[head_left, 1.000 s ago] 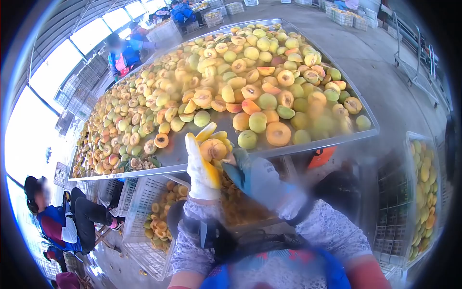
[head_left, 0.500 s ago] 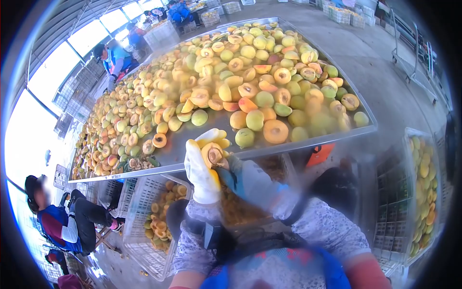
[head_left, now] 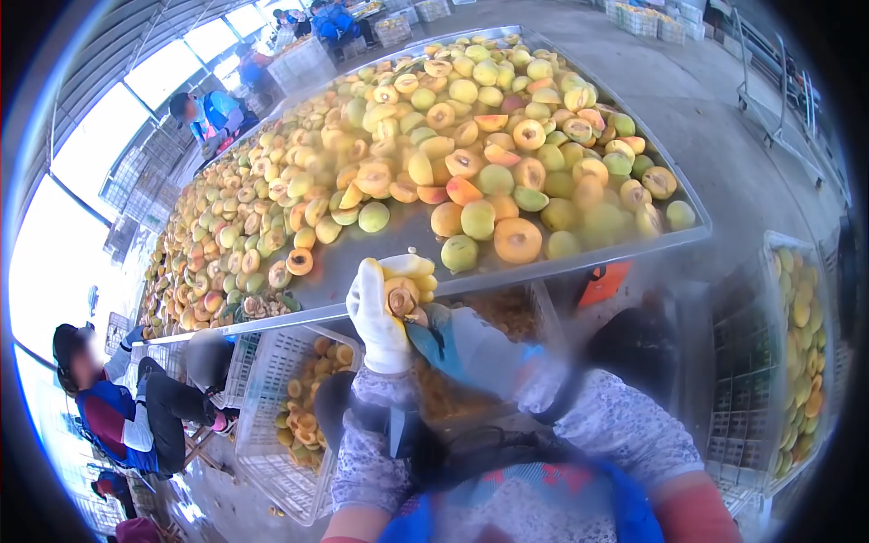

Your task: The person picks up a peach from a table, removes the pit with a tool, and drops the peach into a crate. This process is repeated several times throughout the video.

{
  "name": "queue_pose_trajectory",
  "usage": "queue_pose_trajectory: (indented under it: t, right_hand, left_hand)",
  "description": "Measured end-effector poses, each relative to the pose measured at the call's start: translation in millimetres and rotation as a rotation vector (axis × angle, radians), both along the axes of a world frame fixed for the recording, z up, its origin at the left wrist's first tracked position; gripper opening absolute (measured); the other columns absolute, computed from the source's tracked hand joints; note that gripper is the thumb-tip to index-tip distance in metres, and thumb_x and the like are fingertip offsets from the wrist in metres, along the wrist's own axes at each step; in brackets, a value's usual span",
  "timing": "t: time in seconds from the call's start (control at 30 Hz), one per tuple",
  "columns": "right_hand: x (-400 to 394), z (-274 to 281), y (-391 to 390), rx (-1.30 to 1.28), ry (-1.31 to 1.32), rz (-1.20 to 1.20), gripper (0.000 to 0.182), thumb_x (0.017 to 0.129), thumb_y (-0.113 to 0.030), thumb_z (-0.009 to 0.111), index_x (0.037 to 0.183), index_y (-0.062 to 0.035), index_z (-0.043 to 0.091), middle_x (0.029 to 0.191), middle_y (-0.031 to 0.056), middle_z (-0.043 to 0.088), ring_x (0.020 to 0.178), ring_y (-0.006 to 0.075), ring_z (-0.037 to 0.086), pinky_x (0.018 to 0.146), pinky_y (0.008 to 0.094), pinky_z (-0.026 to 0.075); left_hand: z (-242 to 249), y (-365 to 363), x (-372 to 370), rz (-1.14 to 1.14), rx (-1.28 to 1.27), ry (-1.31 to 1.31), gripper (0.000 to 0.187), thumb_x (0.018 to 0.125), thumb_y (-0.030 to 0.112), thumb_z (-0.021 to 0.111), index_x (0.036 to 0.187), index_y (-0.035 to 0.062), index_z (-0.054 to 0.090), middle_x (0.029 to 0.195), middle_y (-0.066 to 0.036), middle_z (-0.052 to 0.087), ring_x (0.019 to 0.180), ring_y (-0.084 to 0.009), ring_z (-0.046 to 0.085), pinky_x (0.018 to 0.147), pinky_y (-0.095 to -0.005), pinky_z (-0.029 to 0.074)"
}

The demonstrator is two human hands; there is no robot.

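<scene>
My left hand (head_left: 378,312), in a white glove with a yellow palm, is closed around a halved peach (head_left: 399,295), its cut side and brown centre turned up toward me. Against the lower right of that fruit presses my right hand (head_left: 453,337), in a blue-grey glove. Its fingers are curled, and whatever they grip is hidden. Both hands are just in front of the near rim of a metal table (head_left: 579,268), where many whole and halved peaches (head_left: 518,240) lie.
Below the rim, a white crate (head_left: 258,434) with peach halves stands left of my legs. Another crate (head_left: 771,362) of fruit is at the right. One person (head_left: 118,407) sits at the left; another person (head_left: 217,118) works at the table's far left. An orange object (head_left: 605,282) shows beneath the table.
My hands stay around the peach half, slightly lower and turned a little. The seated person at the left now reaches toward the table; the person at the far left is more upright.
</scene>
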State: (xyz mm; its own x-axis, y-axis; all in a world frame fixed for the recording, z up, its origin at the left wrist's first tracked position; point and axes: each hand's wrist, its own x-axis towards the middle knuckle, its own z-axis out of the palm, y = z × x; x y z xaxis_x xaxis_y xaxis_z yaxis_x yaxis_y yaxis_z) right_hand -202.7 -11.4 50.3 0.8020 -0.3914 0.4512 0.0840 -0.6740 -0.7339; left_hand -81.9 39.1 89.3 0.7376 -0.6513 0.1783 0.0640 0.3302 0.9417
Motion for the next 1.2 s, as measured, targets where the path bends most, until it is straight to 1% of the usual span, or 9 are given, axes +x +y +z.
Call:
queue_pose_trajectory:
  t: [0.07, 0.17, 0.37, 0.47, 0.67, 0.93, 1.07, 1.17, 1.2]
  right_hand:
    - [5.4, 3.2, 1.8, 0.193, -0.091, 0.005, 0.027, 0.102, -0.026, 0.055, 0.101, -0.001, 0.066, 0.078, 0.0209, 0.068, 0.069, 0.0425, 0.066, 0.059, 0.0476, 0.051]
    - [-3.2, 29.0, 2.7, 0.903, 0.201, 0.233, 0.036, 0.105, -0.029, 0.054, 0.106, 0.0033, 0.068, 0.084, 0.0176, 0.071, 0.087, 0.0281, 0.069, 0.069, 0.0402, 0.051]
    - [-5.7, 21.7, -0.9, 0.483, 0.13, 0.091, 0.043, 0.107, -0.033, 0.05, 0.101, 0.0056, 0.068, 0.084, 0.0089, 0.071, 0.089, 0.0097, 0.056, 0.082, 0.0343, 0.048]
    - [-6.1, 26.2, 1.3, 0.791, 0.105, 0.244, 0.043, 0.107, -0.032, 0.05, 0.102, 0.0059, 0.068, 0.088, 0.0156, 0.073, 0.09, 0.016, 0.063, 0.082, 0.0374, 0.049]
    - [-6.6, -1.4, 0.0, 0.399, 0.262, 0.073, 0.043, 0.108, -0.034, 0.049, 0.101, 0.0029, 0.069, 0.088, 0.0122, 0.073, 0.091, 0.0173, 0.064, 0.082, 0.0392, 0.048]
    - [-15.9, 20.0, -4.7, 0.959, 0.451, 0.305, 0.041, 0.108, -0.033, 0.047, 0.103, 0.0018, 0.069, 0.087, 0.0142, 0.072, 0.088, 0.0169, 0.063, 0.082, 0.0369, 0.048]
    - [-15.4, -3.5, 5.0, 0.534, 0.179, 0.107, 0.041, 0.108, -0.034, 0.047, 0.093, -0.0013, 0.068, 0.075, 0.003, 0.063, 0.078, 0.0085, 0.053, 0.076, 0.0316, 0.047]
    - [-4.5, -27.3, 9.1, 0.679, -0.057, 0.186, 0.056, 0.102, -0.056, 0.049, 0.091, -0.0037, 0.065, 0.063, 0.0017, 0.055, 0.05, 0.0152, 0.052, 0.046, 0.0315, 0.043]
    - [-8.3, -14.6, 7.2, 0.807, 0.089, 0.253, 0.055, 0.103, -0.053, 0.05, 0.093, -0.0021, 0.065, 0.065, 0.0023, 0.058, 0.052, 0.0168, 0.055, 0.048, 0.0333, 0.045]
  left_hand:
    - [-3.6, 2.8, 7.9, -0.093, -0.029, 0.065, 0.061, 0.105, 0.051, 0.043, 0.103, -0.0046, 0.068, 0.088, -0.018, 0.072, 0.067, -0.0261, 0.068, 0.059, -0.0342, 0.055]
    - [-1.8, 5.6, 9.2, -0.162, -0.075, 0.186, 0.058, 0.105, 0.05, 0.045, 0.111, -0.0039, 0.066, 0.09, -0.018, 0.071, 0.068, -0.0249, 0.068, 0.059, -0.0328, 0.056]
    - [-2.2, -0.3, 2.4, -0.125, -0.06, 0.083, 0.056, 0.105, 0.049, 0.047, 0.122, -0.0019, 0.063, 0.091, -0.016, 0.07, 0.07, -0.0239, 0.067, 0.059, -0.0318, 0.056]
    - [-1.6, 3.6, 2.8, -0.157, -0.039, 0.105, 0.054, 0.105, 0.047, 0.048, 0.12, -0.0023, 0.064, 0.089, -0.015, 0.07, 0.068, -0.0231, 0.067, 0.056, -0.0301, 0.054]
    - [8.5, 8.5, 12.7, -0.37, 0.19, -0.073, 0.051, 0.104, 0.042, 0.049, 0.109, -0.0047, 0.069, 0.077, -0.014, 0.07, 0.062, -0.0204, 0.065, 0.053, -0.0287, 0.051]
    - [1.9, 12.0, 4.2, -0.328, 0.025, 0.102, 0.051, 0.105, 0.042, 0.047, 0.109, -0.0043, 0.069, 0.076, -0.015, 0.069, 0.063, -0.0212, 0.064, 0.057, -0.0293, 0.052]
    - [12.5, 9.1, 8.3, -0.447, 0.269, -0.143, 0.051, 0.104, 0.042, 0.047, 0.11, -0.0042, 0.069, 0.077, -0.016, 0.068, 0.063, -0.0218, 0.063, 0.058, -0.0302, 0.051]
    - [1.3, 8.1, 5.3, -0.418, 0.149, -0.009, 0.049, 0.105, 0.04, 0.047, 0.113, -0.0035, 0.068, 0.072, -0.013, 0.063, 0.059, -0.0235, 0.06, 0.058, -0.032, 0.049]
    - [-7.3, 6.6, 4.9, -0.452, 0.01, 0.104, 0.049, 0.105, 0.04, 0.047, 0.114, -0.0033, 0.068, 0.071, -0.012, 0.061, 0.059, -0.0236, 0.059, 0.057, -0.0327, 0.049]
